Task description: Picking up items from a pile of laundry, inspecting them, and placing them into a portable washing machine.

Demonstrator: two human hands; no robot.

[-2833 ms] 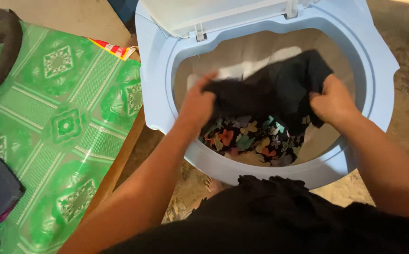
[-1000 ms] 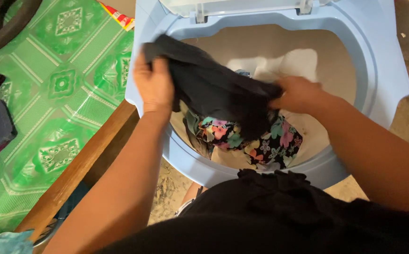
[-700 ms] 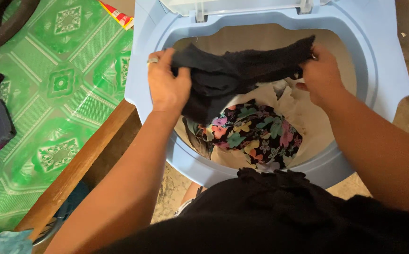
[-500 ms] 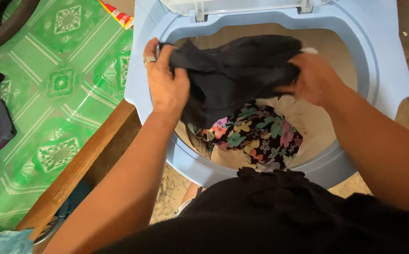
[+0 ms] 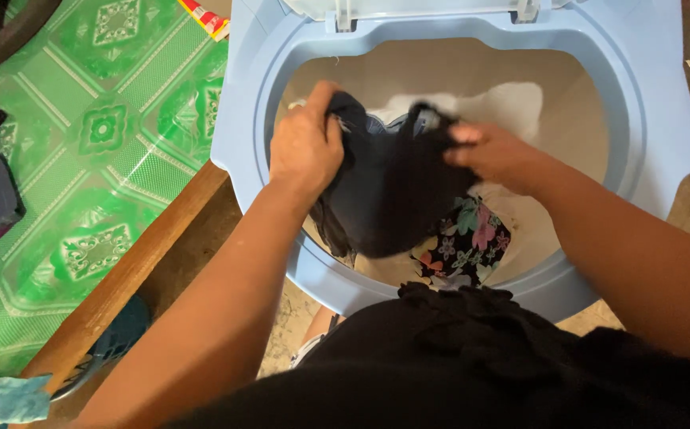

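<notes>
Black garment [image 5: 397, 191] in both hands' closed grip

There is one view only, from the camera on my head, tilted steeply down and slightly forward over the round mouth of the pale blue washing tub [image 5: 663, 151]. It sits close: my own black top fills the bottom edge, and my forearms run up from the lower corners into the middle. The tub's hinged lid crosses the top edge (cut off, so its far side is out of sight). Toward the left edge the view takes in a wooden-edged table under a green patterned cloth [image 5: 107, 159], seen slantwise from above. With no second camera, nothing here is shared between views.
</notes>
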